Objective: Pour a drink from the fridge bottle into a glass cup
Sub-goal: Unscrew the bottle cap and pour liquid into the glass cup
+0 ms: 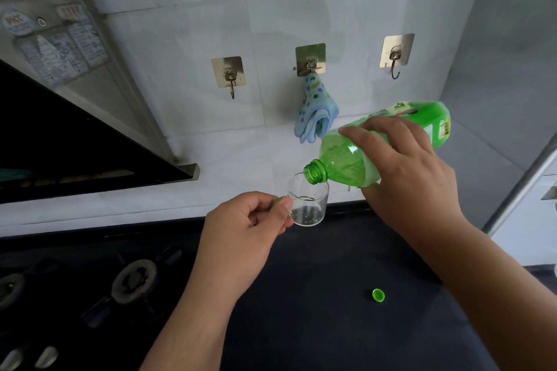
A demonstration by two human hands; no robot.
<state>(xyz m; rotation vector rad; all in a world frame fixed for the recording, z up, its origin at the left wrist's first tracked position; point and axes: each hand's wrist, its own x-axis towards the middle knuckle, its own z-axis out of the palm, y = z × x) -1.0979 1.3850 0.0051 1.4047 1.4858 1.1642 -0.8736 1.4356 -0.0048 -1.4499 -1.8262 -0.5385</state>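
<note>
A green plastic bottle point(346, 156) is tipped almost level, its open neck resting over the rim of a small clear glass cup point(310, 205). My right hand point(404, 172) is wrapped around the bottle's middle. Clear fizzy liquid fills the cup to about half. My left hand point(250, 220) grips the cup by its handle at the left side. The cup stands at the back edge of the dark counter point(331, 325). The green bottle cap point(378, 294) lies upside down on the counter, near my right forearm.
A gas hob with burners point(134, 280) and knobs fills the lower left. A range hood point(75, 135) slopes over it. Three wall hooks hang on the tiled wall; the middle one holds a blue spotted cloth point(315, 108). A white appliance edge point(524, 190) stands at the right.
</note>
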